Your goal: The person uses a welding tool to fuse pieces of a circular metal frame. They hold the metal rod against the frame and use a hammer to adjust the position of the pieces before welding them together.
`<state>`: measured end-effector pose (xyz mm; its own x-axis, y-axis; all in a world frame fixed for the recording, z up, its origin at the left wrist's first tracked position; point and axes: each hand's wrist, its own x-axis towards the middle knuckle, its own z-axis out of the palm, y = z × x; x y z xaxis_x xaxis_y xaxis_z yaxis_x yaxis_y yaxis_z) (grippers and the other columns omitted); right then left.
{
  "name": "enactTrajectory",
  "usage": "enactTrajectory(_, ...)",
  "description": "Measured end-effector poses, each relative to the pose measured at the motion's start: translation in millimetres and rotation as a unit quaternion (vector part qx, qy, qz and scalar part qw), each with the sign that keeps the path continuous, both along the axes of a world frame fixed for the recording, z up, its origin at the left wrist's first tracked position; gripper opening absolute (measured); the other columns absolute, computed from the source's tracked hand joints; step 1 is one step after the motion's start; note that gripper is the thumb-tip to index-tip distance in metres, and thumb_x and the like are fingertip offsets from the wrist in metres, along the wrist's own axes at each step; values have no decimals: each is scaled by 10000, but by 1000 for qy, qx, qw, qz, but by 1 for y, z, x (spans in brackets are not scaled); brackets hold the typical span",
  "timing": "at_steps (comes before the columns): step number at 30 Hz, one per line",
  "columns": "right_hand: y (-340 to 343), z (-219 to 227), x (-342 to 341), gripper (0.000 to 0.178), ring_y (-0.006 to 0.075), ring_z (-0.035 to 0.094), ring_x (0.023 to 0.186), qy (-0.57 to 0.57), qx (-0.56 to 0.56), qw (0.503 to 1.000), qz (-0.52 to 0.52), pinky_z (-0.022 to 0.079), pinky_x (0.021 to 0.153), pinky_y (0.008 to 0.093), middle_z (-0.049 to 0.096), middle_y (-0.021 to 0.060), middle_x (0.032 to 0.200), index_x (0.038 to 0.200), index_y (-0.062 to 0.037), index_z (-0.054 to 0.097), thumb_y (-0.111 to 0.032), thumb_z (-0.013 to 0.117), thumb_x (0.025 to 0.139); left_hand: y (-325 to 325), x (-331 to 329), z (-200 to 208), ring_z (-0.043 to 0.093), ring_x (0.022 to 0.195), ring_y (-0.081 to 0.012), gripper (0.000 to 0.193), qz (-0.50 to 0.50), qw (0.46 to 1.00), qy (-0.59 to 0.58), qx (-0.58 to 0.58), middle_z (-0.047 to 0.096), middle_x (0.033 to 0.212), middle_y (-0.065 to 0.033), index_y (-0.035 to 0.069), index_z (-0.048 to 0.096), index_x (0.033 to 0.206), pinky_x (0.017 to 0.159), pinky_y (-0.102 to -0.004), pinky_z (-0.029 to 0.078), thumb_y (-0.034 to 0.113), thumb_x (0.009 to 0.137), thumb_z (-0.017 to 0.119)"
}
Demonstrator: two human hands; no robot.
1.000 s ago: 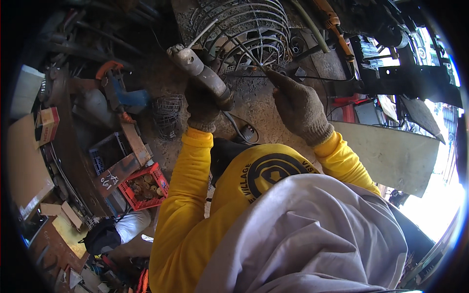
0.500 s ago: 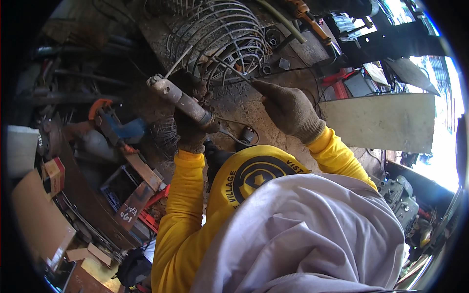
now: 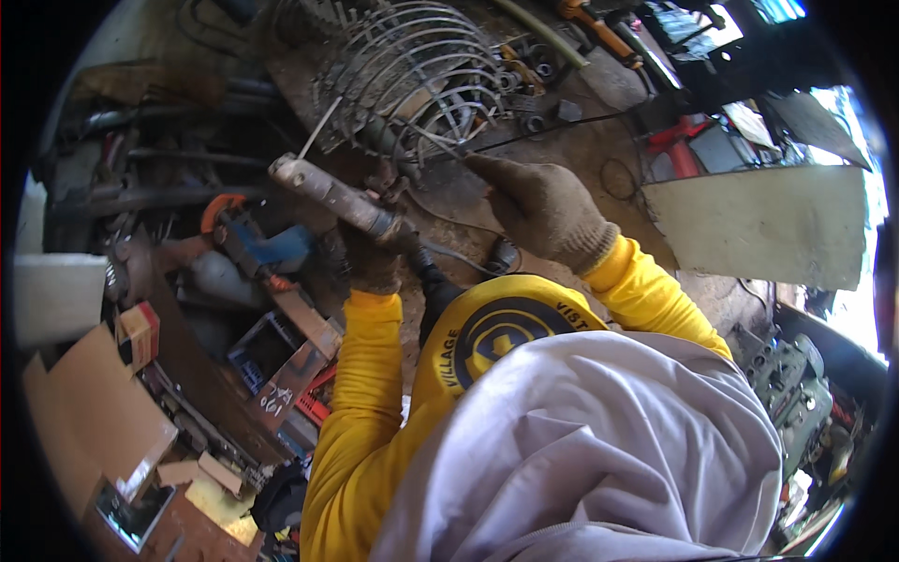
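Note:
My left hand (image 3: pixel 373 260), in a brown knitted glove, is closed round the lower end of a welding electrode holder (image 3: pixel 328 192). The holder is a worn metal cylinder, tilted up to the left. A thin pale electrode (image 3: pixel 320 128) sticks up from its far end. My right hand (image 3: pixel 548 211), gloved alike, is closed with its fingertips at the end of a thin metal rod (image 3: pixel 440 142). This rod runs toward a round cage of bent metal bars (image 3: pixel 426 56) on the ground ahead. Where the rod's far end meets the cage is hard to make out.
A cable (image 3: pixel 449 218) loops between my hands near my foot. At left stand a blue and orange machine (image 3: pixel 281 248) and cardboard (image 3: pixel 103 403). A pale board (image 3: pixel 758 225) lies at right, below red metal parts (image 3: pixel 679 140). An orange power tool (image 3: pixel 604 37) lies far right.
The view has turned a little, so the surroundings sit differently. The electrode holder and the right hand have shifted slightly left in view. Both hands keep their hold.

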<state>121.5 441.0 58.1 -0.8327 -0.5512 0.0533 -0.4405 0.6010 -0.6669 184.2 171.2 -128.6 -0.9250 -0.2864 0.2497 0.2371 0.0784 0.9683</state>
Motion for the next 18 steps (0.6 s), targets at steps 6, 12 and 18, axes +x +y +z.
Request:
enactTrajectory(6, 0, 0, -1, 452, 418, 707, 875, -3, -10, 1000, 14, 573, 769, 485, 719, 230, 948, 1366, -97, 637, -138, 627, 916, 10, -3, 1, 591, 907, -160, 367, 17, 991, 22, 134, 569, 991, -29, 56, 552, 1124, 876, -340, 538, 194, 887, 796)
enactTrajectory(12, -1, -5, -2, 422, 413, 713, 830, 26, -30, 999, 21, 577, 751, 497, 724, 226, 913, 1337, -93, 655, -184, 613, 927, 3, -4, -2, 599, 890, -152, 332, 23, 998, 44, 49, 583, 1005, -32, 44, 554, 1124, 865, -353, 566, 173, 903, 767)
enactTrajectory(18, 3, 2, -2, 447, 420, 704, 945, -18, 4, 1000, 10, 572, 808, 482, 719, 241, 1021, 1367, -91, 638, -123, 621, 921, 26, -13, 44, 614, 963, -173, 560, -15, 988, 15, 156, 592, 1064, -37, 51, 552, 1195, 888, -376, 573, 226, 791, 898)
